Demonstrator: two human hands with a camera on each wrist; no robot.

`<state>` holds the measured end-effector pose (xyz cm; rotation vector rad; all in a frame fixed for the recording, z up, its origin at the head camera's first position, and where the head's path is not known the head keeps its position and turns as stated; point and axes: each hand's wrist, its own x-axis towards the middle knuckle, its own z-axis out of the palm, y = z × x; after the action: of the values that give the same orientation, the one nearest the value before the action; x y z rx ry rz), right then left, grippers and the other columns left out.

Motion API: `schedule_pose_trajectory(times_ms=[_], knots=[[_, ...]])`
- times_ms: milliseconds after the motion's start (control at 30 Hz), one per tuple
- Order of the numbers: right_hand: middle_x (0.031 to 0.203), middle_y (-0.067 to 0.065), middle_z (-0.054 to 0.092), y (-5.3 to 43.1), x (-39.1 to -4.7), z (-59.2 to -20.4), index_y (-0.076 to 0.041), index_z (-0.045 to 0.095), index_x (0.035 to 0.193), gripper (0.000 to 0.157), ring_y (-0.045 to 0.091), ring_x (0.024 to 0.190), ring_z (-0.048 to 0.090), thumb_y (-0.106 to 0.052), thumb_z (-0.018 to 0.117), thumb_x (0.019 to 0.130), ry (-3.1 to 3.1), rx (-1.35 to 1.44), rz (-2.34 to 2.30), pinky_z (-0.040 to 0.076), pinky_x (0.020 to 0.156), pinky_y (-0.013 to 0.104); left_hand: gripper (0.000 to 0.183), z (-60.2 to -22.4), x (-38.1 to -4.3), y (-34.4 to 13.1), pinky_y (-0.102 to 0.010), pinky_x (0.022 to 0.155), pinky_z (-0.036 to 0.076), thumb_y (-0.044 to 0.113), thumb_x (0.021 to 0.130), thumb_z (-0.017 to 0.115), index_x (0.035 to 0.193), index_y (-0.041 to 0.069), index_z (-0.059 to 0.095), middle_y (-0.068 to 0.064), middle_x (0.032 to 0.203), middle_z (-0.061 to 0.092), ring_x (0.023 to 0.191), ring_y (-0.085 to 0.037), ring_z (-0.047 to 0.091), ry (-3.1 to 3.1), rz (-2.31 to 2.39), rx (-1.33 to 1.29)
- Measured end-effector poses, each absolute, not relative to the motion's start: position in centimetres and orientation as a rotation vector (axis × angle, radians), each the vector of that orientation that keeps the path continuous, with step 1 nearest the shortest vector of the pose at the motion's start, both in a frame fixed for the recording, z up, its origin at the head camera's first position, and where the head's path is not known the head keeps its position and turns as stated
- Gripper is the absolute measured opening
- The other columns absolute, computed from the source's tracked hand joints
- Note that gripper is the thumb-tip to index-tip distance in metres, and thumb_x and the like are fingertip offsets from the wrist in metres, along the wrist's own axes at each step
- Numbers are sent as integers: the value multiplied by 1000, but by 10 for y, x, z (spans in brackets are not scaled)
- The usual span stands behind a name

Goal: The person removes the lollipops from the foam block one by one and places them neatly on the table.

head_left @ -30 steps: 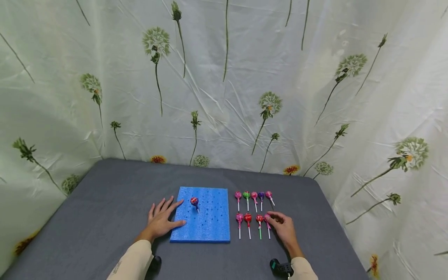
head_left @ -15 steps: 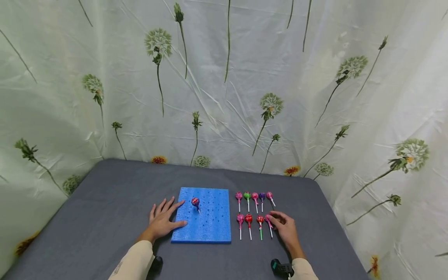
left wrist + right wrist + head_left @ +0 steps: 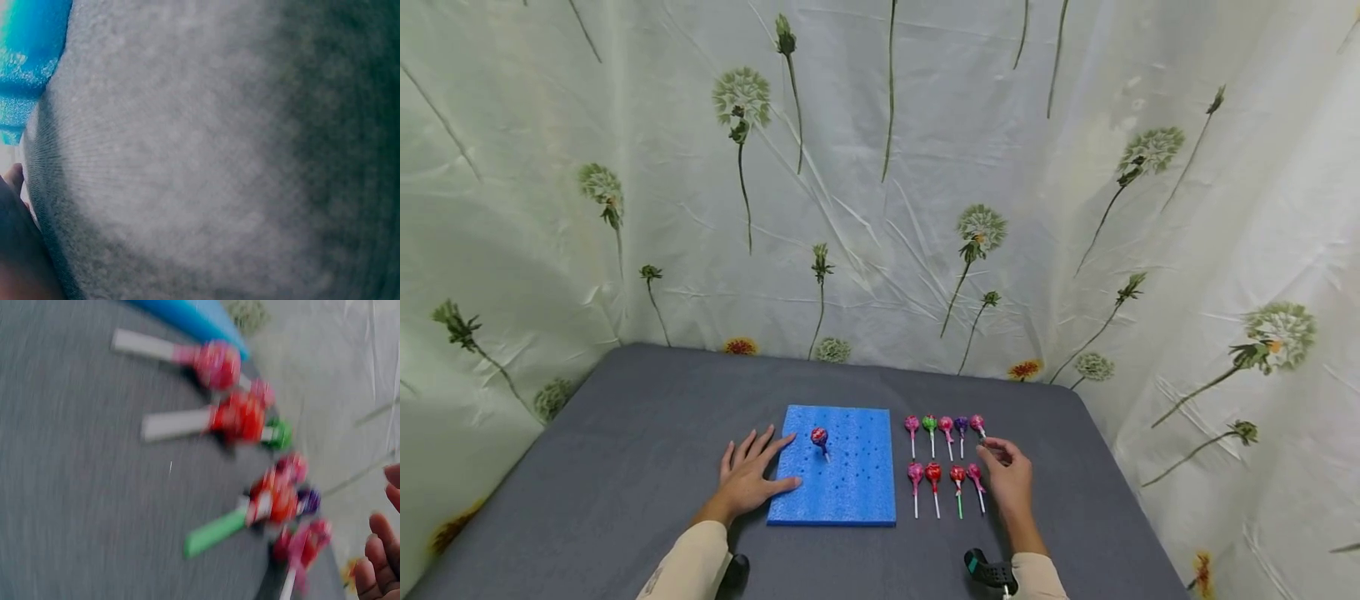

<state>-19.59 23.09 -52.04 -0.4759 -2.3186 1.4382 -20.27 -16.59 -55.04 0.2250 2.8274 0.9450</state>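
My left hand [image 3: 747, 482] lies with spread fingers at the left side of a blue foam board [image 3: 853, 504], index finger and thumb resting on it. A lollipop [image 3: 819, 436] in a red and blue wrapper stands tilted in the board, among several small holes. My right hand [image 3: 1011, 483] is by the far row's rightmost pink lollipop [image 3: 977, 422], fingertips close to its stick; whether they touch cannot be made out. In the right wrist view its fingers [image 3: 378, 553] look loosely extended. The front row's rightmost pink lollipop [image 3: 974, 473] lies free, slightly slanted.
Two rows of wrapped lollipops lie right of the board, including a green one [image 3: 930, 424], a purple one [image 3: 961, 425] and a red one [image 3: 933, 473]. The grey tabletop [image 3: 640, 433] ends at a floral curtain [image 3: 880, 208]. The left wrist view shows mostly grey cloth.
The front row's rightmost lollipop was turned slightly, its stick end shifting right. My right hand has since left it and moved up to the far row. My left hand stays put.
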Motion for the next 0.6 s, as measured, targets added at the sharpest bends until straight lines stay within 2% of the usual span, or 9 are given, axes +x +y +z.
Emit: schedule_pose_trajectory(times_ms=[167,300,600], knots=[[101,18,65,206,-199,-512,2,68,104,21,22,86,56,-9,72,86,-2365,-338,1448,45,72,28,86,-553,-203,-167,-65,108,-8,59,77,70,147,20,41,-22,156,23,142,-48,8,2829,945,222],[101,18,66,189,-204,-514,2,68,103,22,21,86,55,-7,74,84,-2405,-242,1493,45,73,30,86,-555,-203,-168,-64,108,-9,61,77,69,148,20,40,-22,156,23,142,-47,8,2831,936,214],[103,22,65,160,-216,-519,5,68,104,25,23,90,57,-5,75,83,-2359,-86,1709,44,70,24,87,-554,-204,-168,-64,109,-9,63,76,68,148,21,41,-22,156,22,143,-47,7,2828,964,227]])
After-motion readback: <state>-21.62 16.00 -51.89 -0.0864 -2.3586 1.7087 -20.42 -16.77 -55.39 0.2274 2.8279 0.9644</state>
